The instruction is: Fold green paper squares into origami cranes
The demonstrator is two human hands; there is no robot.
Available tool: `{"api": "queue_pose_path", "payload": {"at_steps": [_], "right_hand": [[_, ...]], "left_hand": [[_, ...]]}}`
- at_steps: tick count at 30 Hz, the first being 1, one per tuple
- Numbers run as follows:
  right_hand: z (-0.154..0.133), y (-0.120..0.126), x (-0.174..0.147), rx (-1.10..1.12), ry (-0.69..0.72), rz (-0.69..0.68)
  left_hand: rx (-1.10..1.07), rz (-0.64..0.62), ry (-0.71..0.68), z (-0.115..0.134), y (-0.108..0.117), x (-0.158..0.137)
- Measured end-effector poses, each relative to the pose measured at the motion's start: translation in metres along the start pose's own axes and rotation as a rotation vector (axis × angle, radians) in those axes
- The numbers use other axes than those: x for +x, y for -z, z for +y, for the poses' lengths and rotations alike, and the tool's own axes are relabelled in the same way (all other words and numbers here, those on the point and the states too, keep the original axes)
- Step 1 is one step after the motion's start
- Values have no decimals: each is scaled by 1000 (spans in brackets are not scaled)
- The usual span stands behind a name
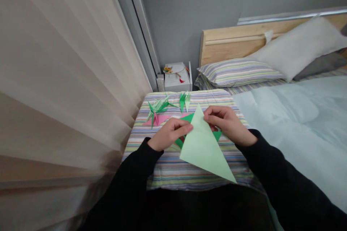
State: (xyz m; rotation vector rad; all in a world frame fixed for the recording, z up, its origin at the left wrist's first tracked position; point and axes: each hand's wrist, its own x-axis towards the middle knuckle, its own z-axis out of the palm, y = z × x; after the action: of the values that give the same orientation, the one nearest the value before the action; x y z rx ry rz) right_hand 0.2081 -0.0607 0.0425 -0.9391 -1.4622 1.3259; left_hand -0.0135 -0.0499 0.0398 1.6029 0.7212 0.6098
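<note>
Both hands pinch a light green sheet of origami paper point(203, 148), folded into a triangle and held up over the striped cloth point(165, 173). My left hand point(172, 131) grips its left edge between thumb and fingers. On the upper right edge, near the top point, my right hand point(226, 122) is closed. Some fingertips are hidden behind the paper. Darker green paper point(217, 135) lies beneath and behind it, largely covered, with a bit of pink beside it. Several folded green paper cranes point(159, 106) sit beyond my left hand, close to a pink piece point(162, 119).
Two small folded green pieces point(184, 101) lie near the cloth's far edge. A white bedside table point(177, 85) with small items stands behind. Pale curtains point(67, 79) hang at the left. On the right is a bed with a light blue quilt point(298, 115) and pillows point(241, 72).
</note>
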Motion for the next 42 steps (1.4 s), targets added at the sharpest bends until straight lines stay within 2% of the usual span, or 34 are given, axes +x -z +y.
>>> {"api": "queue_pose_path", "payload": {"at_steps": [2, 5, 7, 9, 12, 17, 22, 30, 37, 42], "right_hand": [[16, -5, 11, -35, -20, -30], [42, -9, 23, -94, -41, -62], [56, -10, 27, -125, -28, -39], [64, -11, 27, -148, 4, -7], [68, -12, 24, -158, 48, 10], [69, -15, 18, -209, 68, -39], [69, -16, 16, -268, 70, -38], [66, -18, 14, -279, 10, -48], [73, -14, 17, -241, 12, 37], [75, -14, 17, -221, -17, 10]], "left_hand": [[-19, 175, -50, -15, 3, 14], [65, 411, -123, -41, 3, 36], [65, 500, -152, -53, 2, 43], [50, 537, -171, -59, 0, 45], [16, 567, -188, -60, -2, 42], [-46, 594, -201, -57, -4, 37], [-109, 559, -191, -57, -3, 34], [-92, 540, -185, -57, -2, 33], [-159, 481, -106, -63, -4, 36], [-227, 449, -62, -63, -5, 36]]}}
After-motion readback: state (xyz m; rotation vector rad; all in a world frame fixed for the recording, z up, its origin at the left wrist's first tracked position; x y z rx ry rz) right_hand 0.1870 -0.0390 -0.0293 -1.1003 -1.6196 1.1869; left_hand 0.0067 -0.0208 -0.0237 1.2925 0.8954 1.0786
